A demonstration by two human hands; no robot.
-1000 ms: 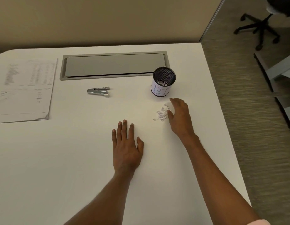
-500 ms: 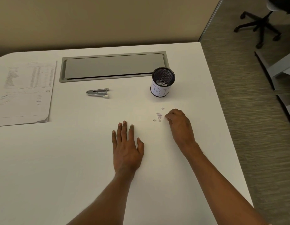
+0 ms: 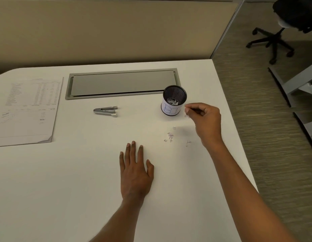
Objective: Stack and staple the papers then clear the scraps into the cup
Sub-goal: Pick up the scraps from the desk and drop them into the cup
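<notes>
A black mesh cup (image 3: 174, 100) with a white paper label stands on the white desk (image 3: 82, 180); white scraps lie inside it. My right hand (image 3: 205, 120) is raised just right of the cup, fingers pinched shut on small paper scraps. One scrap hangs or falls just below the fingertips. A few loose scraps (image 3: 170, 136) remain on the desk below that hand. My left hand (image 3: 135, 169) rests flat on the desk, fingers apart. The stack of printed papers (image 3: 28, 109) lies at the far left. A silver stapler (image 3: 106, 110) lies between papers and cup.
A grey recessed cable tray lid (image 3: 123, 83) runs along the back of the desk, in front of a beige partition. The desk's right edge drops to carpet, where an office chair (image 3: 282, 27) stands at the far right.
My right hand closed over the scrap pile, gathered most of it, then lifted up toward the cup. Only a few scraps stay on the desk. My left hand has not moved.
</notes>
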